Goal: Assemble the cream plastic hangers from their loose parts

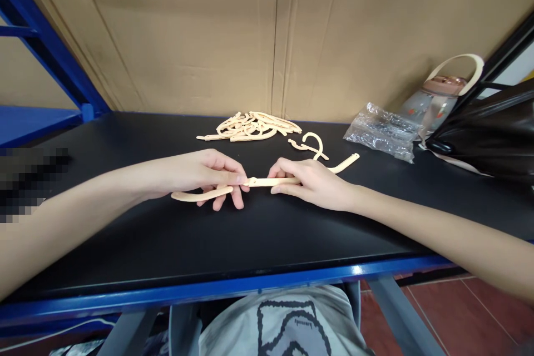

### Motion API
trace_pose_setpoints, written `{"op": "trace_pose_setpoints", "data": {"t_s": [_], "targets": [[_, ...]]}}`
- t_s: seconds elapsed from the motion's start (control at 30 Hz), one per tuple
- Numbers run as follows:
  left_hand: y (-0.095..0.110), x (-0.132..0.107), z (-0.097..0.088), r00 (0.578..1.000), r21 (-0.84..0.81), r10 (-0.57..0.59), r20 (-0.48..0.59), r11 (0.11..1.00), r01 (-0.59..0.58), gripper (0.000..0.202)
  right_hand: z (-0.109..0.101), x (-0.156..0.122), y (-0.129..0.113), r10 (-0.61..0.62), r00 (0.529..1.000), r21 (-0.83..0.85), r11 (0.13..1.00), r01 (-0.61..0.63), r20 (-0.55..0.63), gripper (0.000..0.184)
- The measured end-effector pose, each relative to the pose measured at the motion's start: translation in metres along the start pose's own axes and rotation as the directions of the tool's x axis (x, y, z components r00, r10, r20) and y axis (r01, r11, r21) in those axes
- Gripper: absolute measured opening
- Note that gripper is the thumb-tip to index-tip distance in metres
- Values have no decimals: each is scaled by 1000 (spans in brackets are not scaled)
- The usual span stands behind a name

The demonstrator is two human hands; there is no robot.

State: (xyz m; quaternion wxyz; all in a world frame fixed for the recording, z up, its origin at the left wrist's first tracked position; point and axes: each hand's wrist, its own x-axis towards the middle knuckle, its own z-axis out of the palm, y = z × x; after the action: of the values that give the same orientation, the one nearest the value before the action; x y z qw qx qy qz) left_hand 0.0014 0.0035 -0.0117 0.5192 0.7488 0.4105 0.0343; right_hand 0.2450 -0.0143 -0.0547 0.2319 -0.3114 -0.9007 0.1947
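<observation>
My left hand (208, 173) pinches a curved cream plastic arm (200, 195) just above the black tabletop (208, 245). My right hand (311, 181) grips a second cream plastic arm (344, 165) whose far end sticks out past my knuckles to the right. The two arms meet end to end between my fingertips at the middle. A loose cream hook piece (311, 144) lies just beyond my right hand. Further back sits a pile of cream plastic parts (250, 125).
A crumpled clear plastic bag (381, 130) lies at the back right beside a clear water bottle with a cream handle (442, 94) and a black bag (492, 133). Cardboard (271, 28) walls the back. Blue shelving (45, 67) stands at left.
</observation>
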Motion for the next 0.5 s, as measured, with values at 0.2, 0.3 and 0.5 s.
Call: {"op": "trace_pose_setpoints", "data": {"t_s": [0.2, 0.3, 0.5], "targets": [[-2, 3, -1, 1000, 41, 11, 28, 999, -12, 26, 1, 0, -1, 2, 999, -16, 1000, -1, 42, 12], [-6, 4, -3, 999, 78, 24, 31, 997, -27, 28, 1, 0, -1, 5, 999, -16, 1000, -4, 45, 12], [-10, 5, -7, 995, 133, 56, 81, 989, -66, 26, -1, -1, -4, -8, 997, -78, 997, 14, 77, 12]]}}
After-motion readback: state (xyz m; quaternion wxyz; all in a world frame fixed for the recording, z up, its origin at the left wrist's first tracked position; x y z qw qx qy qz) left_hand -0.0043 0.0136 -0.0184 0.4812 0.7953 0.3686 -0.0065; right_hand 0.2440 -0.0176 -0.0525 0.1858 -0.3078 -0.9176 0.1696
